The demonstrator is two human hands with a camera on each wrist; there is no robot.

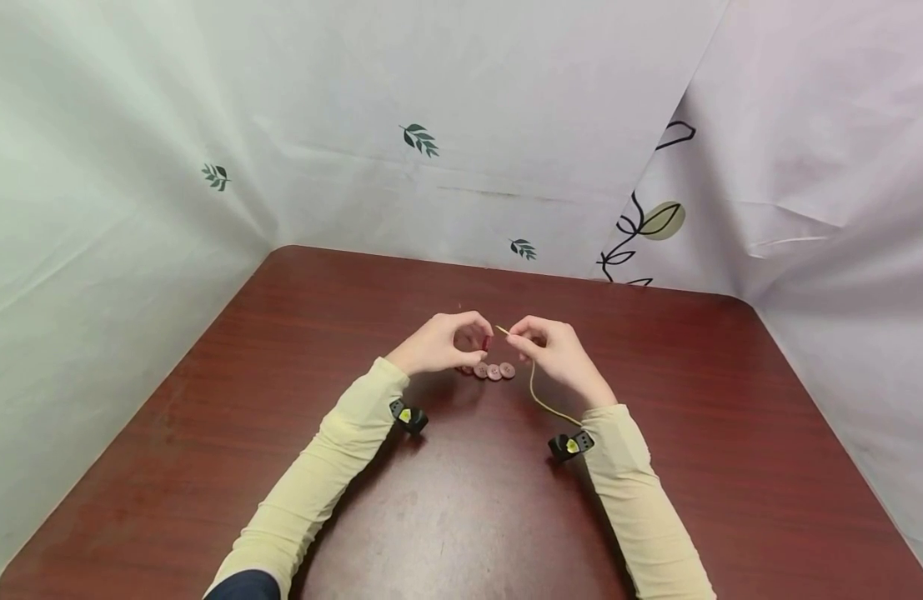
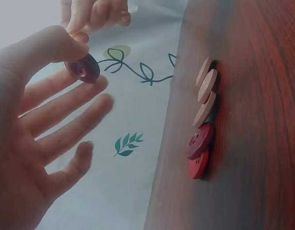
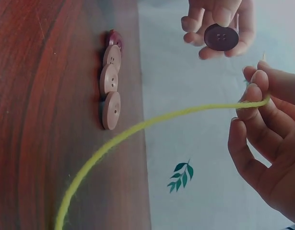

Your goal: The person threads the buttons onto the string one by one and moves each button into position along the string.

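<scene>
Between thumb and fingers, my left hand (image 1: 448, 340) pinches a dark red button (image 2: 85, 68) above the table; its four small holes show in the right wrist view. Facing it, my right hand (image 1: 553, 348) pinches a yellow cord (image 3: 181, 112) near its end, and a short tip (image 1: 502, 330) sticks out toward the button. The rest of the cord hangs down past the right wrist. Below the hands lies a row of overlapping buttons: several pinkish-brown ones (image 3: 109, 79), a dark red one (image 2: 201, 141) and a bright red one (image 2: 198, 165).
The reddish-brown wooden table (image 1: 431, 517) is backed by white cloth (image 1: 341, 100) with leaf prints, hanging along its far edge and sides. Black wrist cameras (image 1: 408, 416) sit on both yellow-sleeved forearms.
</scene>
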